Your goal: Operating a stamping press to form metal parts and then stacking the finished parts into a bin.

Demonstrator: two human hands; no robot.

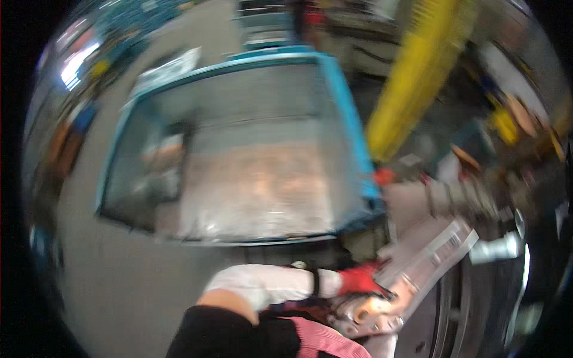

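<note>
My left hand (pixel 360 280), in a red glove with dark fingertips, grips the near edge of a long stamped metal part (pixel 412 277). The part is silvery, with several holes and raised shapes, and slants from lower middle toward upper right. The whole picture is smeared by motion. A white sleeve guard and a dark band cover my left forearm. My right hand does not show; a white patch (pixel 382 346) below the part may be its sleeve.
A big blue-rimmed bin (pixel 352 131) stands ahead, with shiny metal pieces or sheeting at its bottom. Beyond its right side rises a yellow post (pixel 415 77). Machinery and a silvery cylinder (pixel 495 247) crowd the right. Grey floor (pixel 95 262) lies to the left.
</note>
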